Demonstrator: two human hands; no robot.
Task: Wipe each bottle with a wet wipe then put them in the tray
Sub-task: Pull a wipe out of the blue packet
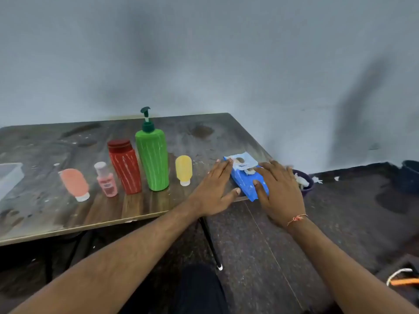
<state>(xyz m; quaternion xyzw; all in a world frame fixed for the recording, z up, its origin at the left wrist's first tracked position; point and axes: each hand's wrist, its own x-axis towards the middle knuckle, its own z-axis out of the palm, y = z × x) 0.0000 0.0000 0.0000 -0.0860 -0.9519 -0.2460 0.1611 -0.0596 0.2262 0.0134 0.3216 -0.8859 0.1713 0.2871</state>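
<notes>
Worktop (186, 137) carries five bottles in a row, all outside the tray (9, 177) at far left, so judged none wiped or stowed. By size: green pump bottle (152, 159), red bottle (124, 169), peach tube (74, 183), yellow tube (183, 169), small pink bottle (106, 182). Wet wipe pack (246, 177) at right edge, flap lifted (no wipe drawn out that I can see). Left hand (215, 191) flat, fingers straight, against the pack's side. Right hand (278, 191) rests on the pack, fingers spread, gripping nothing.
</notes>
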